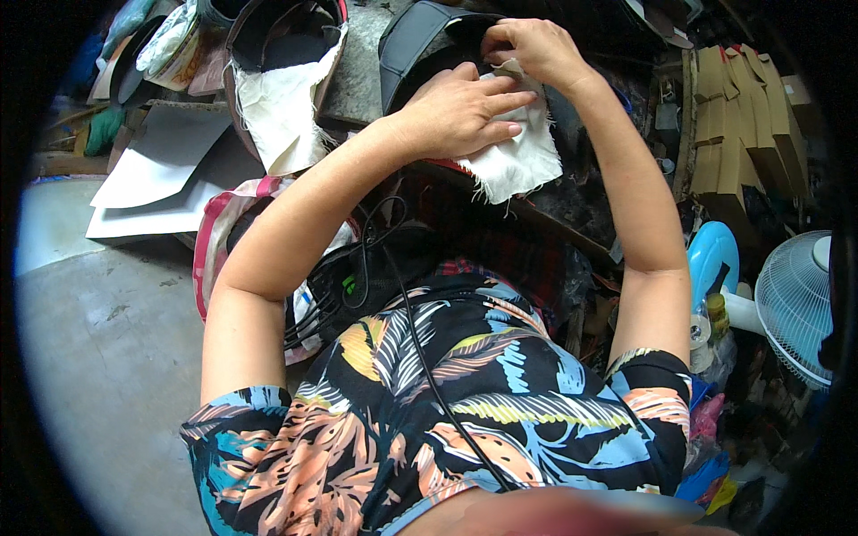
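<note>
A black, curved, hollow piece point(416, 54), like a cap or helmet shell, lies in front of me at the top of the view. A frayed white cloth point(518, 165) hangs from its near side. My left hand point(465, 116) rests palm-down on this cloth with its fingers spread. Just beyond it, my right hand point(532, 54) has its fingers bent and pinched at the inner edge of the black piece, above the cloth. What the right fingertips grip is hidden. To the left sits a similar black-lined piece point(268, 40) with a white cloth point(286, 107) draped over its near end.
White sheets point(161, 161) lie at the left, above a grey floor point(125, 339). A pink-edged bag point(214, 232) is near my left elbow. Brown cardboard boxes point(724, 134) stand at the right, above a blue-and-white fan point(795, 304). A black cable point(416, 330) hangs over my shirt.
</note>
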Motion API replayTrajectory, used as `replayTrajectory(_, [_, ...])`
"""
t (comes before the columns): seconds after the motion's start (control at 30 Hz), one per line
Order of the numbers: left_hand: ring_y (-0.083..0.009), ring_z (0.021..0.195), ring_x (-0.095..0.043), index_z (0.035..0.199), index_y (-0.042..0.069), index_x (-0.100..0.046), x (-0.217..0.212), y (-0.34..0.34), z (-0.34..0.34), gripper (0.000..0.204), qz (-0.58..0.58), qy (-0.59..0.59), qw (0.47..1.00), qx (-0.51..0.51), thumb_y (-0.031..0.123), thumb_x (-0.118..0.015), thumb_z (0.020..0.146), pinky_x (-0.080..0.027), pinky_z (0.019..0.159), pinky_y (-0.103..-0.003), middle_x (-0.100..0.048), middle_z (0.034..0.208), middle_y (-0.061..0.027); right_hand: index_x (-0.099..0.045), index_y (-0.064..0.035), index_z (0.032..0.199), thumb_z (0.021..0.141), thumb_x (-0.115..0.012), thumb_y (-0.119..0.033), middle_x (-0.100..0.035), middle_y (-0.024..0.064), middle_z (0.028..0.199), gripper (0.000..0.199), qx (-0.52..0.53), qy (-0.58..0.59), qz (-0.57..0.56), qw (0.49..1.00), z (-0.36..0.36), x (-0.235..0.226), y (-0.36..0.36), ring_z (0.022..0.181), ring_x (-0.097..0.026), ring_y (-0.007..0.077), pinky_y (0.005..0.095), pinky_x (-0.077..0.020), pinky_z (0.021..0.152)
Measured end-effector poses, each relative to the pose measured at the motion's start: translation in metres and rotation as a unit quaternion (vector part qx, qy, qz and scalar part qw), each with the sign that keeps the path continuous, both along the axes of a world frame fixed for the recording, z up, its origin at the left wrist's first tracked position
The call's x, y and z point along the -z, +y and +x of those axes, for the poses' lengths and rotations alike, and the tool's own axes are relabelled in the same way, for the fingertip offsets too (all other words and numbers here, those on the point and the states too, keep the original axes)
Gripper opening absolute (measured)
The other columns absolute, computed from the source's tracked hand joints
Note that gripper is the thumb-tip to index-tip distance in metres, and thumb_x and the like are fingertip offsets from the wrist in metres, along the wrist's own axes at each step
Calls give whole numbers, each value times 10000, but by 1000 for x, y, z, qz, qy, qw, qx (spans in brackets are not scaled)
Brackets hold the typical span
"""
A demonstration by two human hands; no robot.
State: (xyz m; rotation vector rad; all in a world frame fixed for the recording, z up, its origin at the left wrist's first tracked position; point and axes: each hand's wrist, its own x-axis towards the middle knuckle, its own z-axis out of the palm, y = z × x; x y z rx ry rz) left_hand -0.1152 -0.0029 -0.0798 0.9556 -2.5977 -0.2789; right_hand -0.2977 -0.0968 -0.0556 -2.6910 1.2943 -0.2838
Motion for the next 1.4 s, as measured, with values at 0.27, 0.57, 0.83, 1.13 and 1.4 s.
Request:
replayTrajectory(0.27, [-301,949,-532,1382,157,-548,2,-3,2,471,38,44,998,-8,356,-572,956,-452,924,-406,-646,1237,-74,-674,-29,1066,905,-731,-224,-695,27,962,259,58,-360,192,911,-22,13,13,916,-659,115,254,-527,818])
replayTrajectory(0.57, [-167,797,-678,1058,-3,-564,1,-45,11,187,261,250,922,-137,21,-603,877,-566,677,-315,-669,884,-101,-712,-19,934,792,-802,-124,-704,63,950,198,83,-379,-3,922,-16,28,51,851,-689,180,289,-556,774])
replayTrajectory(0.83, [-283,737,-725,1046,4,-693,-62,-96,-11,226,269,-197,935,-120,58,-539,888,-558,619,-389,-735,835,-151,-718,-60,816,736,-798,-68,-673,42,1020,113,29,-322,-158,933,-18,24,59,964,-651,232,331,-541,793])
replayTrajectory(1.13, [-357,915,-711,1120,16,-676,-21,-97,-9,363,46,-109,988,-99,62,-606,767,-570,802,-436,-713,997,-221,-661,-22,934,871,-736,-104,-660,86,859,128,136,-331,-111,927,-10,33,62,723,-637,171,302,-520,668])
replayTrajectory(1.4, [-312,905,-705,1084,44,-706,-29,-105,-15,407,54,-66,996,-13,136,-788,696,-551,817,-390,-732,952,-148,-673,-7,933,901,-733,-173,-664,13,781,180,169,-357,72,916,-7,35,62,697,-563,67,244,-480,650])
